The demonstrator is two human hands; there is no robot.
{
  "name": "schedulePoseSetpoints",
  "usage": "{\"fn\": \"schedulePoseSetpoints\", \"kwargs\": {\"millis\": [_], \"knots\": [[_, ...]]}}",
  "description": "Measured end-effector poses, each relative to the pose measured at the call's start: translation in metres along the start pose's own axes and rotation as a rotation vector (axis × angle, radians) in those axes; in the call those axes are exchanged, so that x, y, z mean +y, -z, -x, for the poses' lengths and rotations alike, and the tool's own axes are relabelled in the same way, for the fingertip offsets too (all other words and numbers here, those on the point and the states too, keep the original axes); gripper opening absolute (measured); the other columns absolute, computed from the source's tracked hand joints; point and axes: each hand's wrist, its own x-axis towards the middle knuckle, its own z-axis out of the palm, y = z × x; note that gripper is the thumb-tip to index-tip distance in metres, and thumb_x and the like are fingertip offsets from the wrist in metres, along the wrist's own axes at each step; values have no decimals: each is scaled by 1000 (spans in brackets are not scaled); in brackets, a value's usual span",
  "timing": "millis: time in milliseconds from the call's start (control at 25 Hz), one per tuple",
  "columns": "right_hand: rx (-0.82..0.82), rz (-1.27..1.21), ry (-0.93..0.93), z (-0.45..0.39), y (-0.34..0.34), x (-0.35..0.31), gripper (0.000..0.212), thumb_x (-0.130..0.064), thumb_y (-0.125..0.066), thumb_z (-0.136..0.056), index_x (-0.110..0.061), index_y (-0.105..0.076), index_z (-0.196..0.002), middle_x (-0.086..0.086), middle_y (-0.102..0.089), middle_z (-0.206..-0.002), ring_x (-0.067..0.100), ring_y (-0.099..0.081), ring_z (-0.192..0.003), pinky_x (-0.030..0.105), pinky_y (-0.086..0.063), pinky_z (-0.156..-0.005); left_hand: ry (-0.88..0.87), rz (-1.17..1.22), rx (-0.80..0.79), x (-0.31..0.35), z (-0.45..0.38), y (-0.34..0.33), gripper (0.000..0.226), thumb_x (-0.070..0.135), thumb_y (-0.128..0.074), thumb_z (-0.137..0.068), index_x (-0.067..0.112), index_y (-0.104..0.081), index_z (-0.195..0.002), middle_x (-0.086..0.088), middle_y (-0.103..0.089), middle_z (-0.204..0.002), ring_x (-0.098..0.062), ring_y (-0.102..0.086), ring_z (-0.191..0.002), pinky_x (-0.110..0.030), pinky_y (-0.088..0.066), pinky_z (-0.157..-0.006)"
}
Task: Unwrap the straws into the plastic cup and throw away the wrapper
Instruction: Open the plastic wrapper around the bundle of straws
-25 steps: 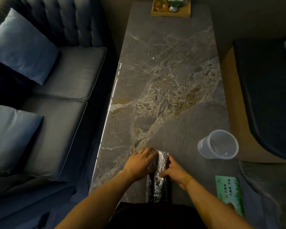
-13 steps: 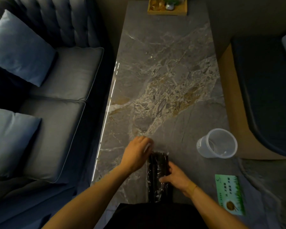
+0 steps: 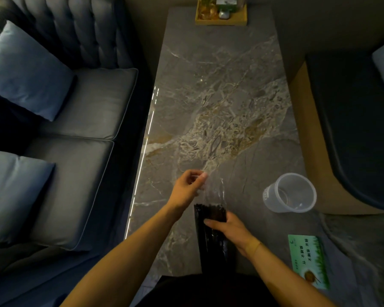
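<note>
A bundle of black straws [image 3: 211, 214] lies lengthwise at the near end of the marble table [image 3: 220, 89]. My right hand [image 3: 228, 230] presses down on the bundle's middle. My left hand [image 3: 187, 188] pinches the open end of the clear plastic wrapper [image 3: 215, 192], which is stretched away beyond the straw tips. The far ends of the straws are bare. A clear plastic cup [image 3: 289, 192] stands upright to the right of the straws, with nothing in it.
A green printed packet [image 3: 308, 261] lies at the table's near right. A wooden tray [image 3: 221, 15] with small items sits at the far end. A grey sofa [image 3: 75, 129] with blue cushions runs along the left; a dark seat [image 3: 359, 129] is on the right.
My left hand has drawn the wrapper's end away from me, off the straw tips. My right hand slid back along the bundle towards me.
</note>
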Motion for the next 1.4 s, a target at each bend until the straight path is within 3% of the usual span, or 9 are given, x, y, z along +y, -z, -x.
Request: {"fn": "schedulePoseSetpoints", "kwargs": {"millis": [160,320,400,600,760,840,1000,1240,1400], "knots": [[7,3,0,4,1,1,43,-40,-85,-62,-29,-74,-102,-4,-77,-103,14,-71,-98,27,-53,-84,151,150,-148,-22,19,14,50,47,-81,-69,28,-67,-113,-1,-75,-105,-15,-72,-94,-26,-55,-72],[14,-5,4,9,2,2,45,-33,-84,-67,-22,-71,-109,-2,-77,-103,15,-71,-99,26,-54,-83,163,93,-117,-31,27,12,7,22,-76,-80,19,-72,-85,-2,-73,-84,-13,-65,-82,-27,-52,-76],[36,21,14,11,0,-3,46,-33,-83,-70,-22,-67,-113,-2,-76,-105,15,-70,-100,30,-54,-88,157,132,-79,-27,30,4,7,16,-71,-85,18,-69,-78,-2,-69,-79,-13,-62,-77,-29,-52,-74],[557,401,389,26,-11,-25,56,-49,-77,-65,-37,-43,-107,-13,-49,-105,7,-52,-95,22,-46,-76,140,159,-39,-24,33,-7,14,13,-67,-89,18,-66,-76,2,-69,-73,-12,-63,-71,-33,-52,-73],[569,741,519,33,-23,-38,50,-59,-66,-68,-34,-50,-108,-9,-51,-103,15,-56,-93,31,-52,-72,109,162,-28,-23,34,-9,11,12,-68,-88,16,-66,-78,-3,-66,-73,-14,-62,-71,-33,-51,-72],[576,696,455,29,-25,-42,58,-52,-71,-69,-30,-49,-118,-4,-53,-114,18,-57,-102,39,-55,-78,86,174,-42,-23,34,-9,8,12,-69,-87,15,-66,-81,-8,-65,-78,-15,-61,-72,-32,-51,-72],[542,657,399,28,-26,-45,54,-40,-74,-77,-28,-51,-124,-4,-56,-122,16,-62,-99,35,-56,-75,59,155,-82,-24,32,-5,4,12,-69,-87,11,-66,-87,-9,-68,-80,-15,-64,-74,-28,-54,-71],[578,559,359,30,-20,-47,48,-11,-62,-81,-26,-55,-127,-6,-65,-121,13,-66,-93,31,-56,-80,45,108,-95,-26,31,-2,5,12,-69,-87,15,-67,-85,-7,-71,-79,-15,-66,-75,-24,-53,-68],[550,304,288,25,-2,-59,34,-15,-66,-86,-22,-60,-119,-4,-67,-109,15,-65,-93,36,-54,-87,17,105,-116,-18,29,2,10,15,-69,-87,22,-69,-80,-1,-72,-76,-10,-65,-72,-18,-51,-66]]}}
